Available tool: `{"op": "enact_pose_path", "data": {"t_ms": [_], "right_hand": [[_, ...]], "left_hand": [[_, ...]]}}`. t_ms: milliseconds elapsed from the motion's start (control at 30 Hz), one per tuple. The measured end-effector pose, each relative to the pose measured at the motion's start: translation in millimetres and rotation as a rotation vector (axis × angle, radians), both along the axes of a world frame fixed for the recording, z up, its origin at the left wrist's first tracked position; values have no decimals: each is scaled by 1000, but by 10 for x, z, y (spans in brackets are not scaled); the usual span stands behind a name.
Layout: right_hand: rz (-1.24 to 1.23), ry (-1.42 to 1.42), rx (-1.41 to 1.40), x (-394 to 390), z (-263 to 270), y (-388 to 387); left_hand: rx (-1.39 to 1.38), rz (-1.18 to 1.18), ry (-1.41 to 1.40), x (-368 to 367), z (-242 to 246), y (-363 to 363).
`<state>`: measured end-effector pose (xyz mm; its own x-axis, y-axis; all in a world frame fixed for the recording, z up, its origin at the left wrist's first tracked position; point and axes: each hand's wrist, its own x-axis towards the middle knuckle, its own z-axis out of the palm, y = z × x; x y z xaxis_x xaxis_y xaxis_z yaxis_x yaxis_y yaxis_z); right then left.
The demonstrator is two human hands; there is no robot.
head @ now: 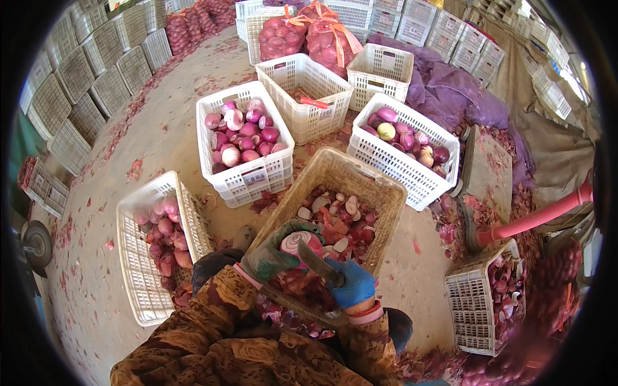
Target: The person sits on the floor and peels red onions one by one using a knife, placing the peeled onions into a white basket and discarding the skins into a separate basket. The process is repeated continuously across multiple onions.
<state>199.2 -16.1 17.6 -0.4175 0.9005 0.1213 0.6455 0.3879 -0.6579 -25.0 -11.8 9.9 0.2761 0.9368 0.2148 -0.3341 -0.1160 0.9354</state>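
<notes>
My left hand [275, 251], in a green-grey work glove, holds a red onion [300, 245] with a cut face showing pale rings. In my right hand [353, 283], in a blue glove, is a knife [316, 263]; its blade lies against or just in front of the onion, and I cannot tell whether they touch. Both hands are over the near part of a brown, dirty plastic crate [389, 189] with onion skins and cut ends [338, 217] in it.
Unpeeled onions lie in a white crate [123, 251] at left. Peeled onions fill white crates ahead [205, 125] and at right [403, 166]. Behind stands a crate with a red-handled tool [315, 103] on its rim. A platform scale [487, 173] with a red post [536, 212] stands at right.
</notes>
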Motion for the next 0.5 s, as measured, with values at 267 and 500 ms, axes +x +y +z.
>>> {"op": "enact_pose_path", "data": {"t_ms": [267,500], "right_hand": [[13,-67,2,57,-11,-36],[-95,74,-96,87,-107,14]], "left_hand": [[20,6,123,-71,46,9],[-180,-115,-205,-34,26,-59]]}}
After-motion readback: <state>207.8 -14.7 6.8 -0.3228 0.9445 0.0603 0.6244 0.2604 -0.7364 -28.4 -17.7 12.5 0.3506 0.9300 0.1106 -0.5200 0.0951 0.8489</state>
